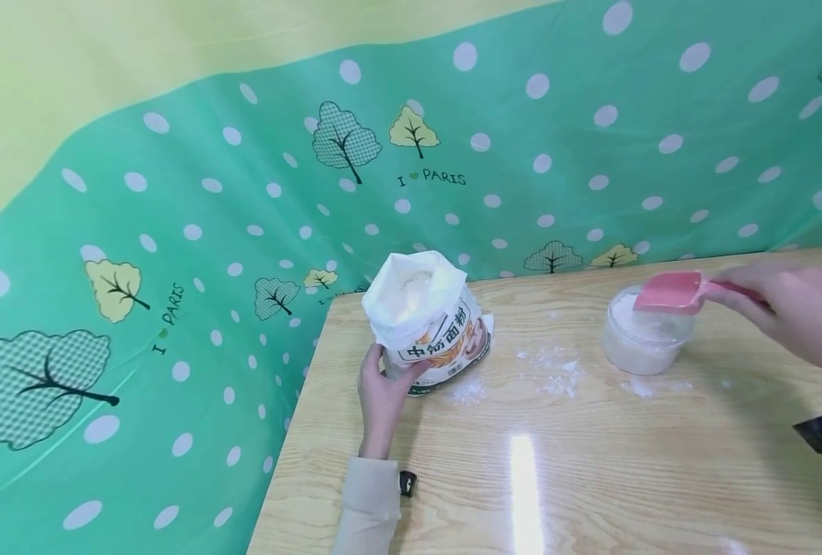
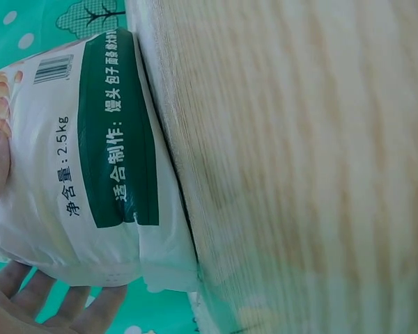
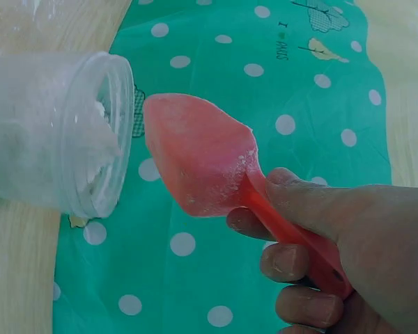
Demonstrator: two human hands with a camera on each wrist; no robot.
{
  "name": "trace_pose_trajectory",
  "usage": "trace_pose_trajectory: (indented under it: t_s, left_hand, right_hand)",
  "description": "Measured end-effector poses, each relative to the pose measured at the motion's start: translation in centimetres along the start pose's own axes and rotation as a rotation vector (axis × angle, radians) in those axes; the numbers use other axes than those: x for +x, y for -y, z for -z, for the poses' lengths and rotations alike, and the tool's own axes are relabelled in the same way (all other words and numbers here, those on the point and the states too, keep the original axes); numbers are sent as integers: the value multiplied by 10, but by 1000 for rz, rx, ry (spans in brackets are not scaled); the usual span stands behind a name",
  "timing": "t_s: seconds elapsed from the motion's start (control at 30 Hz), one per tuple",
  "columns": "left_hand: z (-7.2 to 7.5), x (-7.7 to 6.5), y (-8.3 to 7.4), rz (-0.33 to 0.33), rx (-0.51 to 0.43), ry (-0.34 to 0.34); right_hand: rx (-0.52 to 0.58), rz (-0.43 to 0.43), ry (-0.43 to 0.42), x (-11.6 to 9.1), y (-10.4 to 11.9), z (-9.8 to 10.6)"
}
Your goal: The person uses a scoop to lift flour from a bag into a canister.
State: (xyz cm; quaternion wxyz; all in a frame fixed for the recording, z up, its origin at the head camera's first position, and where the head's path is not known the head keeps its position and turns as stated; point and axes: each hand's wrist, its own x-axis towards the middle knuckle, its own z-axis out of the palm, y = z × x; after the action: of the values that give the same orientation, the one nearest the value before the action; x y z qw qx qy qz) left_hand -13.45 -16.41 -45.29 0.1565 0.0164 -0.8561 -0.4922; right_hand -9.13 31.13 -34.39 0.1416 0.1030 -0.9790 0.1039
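Note:
A white flour bag with an open top stands at the back left of the table. My left hand holds it low on the near left side, thumb across the front and fingers around the side, as the left wrist view shows with the bag. My right hand grips a pink scoop by its handle. The scoop's bowl is over the mouth of a clear round tub holding white flour. In the right wrist view, the scoop has powder traces on its outside, beside the tub.
Spilled flour lies on the wooden table between bag and tub. Behind and to the left hangs a green dotted cloth. A small black item shows beside the left sleeve.

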Motion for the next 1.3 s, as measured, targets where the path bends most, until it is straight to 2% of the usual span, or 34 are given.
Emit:
trace_pose_trajectory:
  t_s: [0.17, 0.3, 0.47, 0.9, 1.1, 1.3]
  left_hand:
    - [3, -1, 2, 15, 3, -8]
    - [4, -2, 1, 6, -3, -9]
    - [4, -1, 1, -4, -11, -8]
    - [2, 0, 2, -9, 0, -12]
    - [1, 0, 1, -4, 2, -5]
    - [0, 0, 1, 2, 2, -3]
  right_hand:
    - [9, 15, -32, -3, 13, -5]
    - [70, 22, -55, -4, 23, -11]
    - [142, 9, -24, -3, 35, -16]
    - [183, 108, -27, -3, 61, -39]
    - [189, 124, -37, -2, 72, -48]
    - [232, 115, 11, -3, 85, -55]
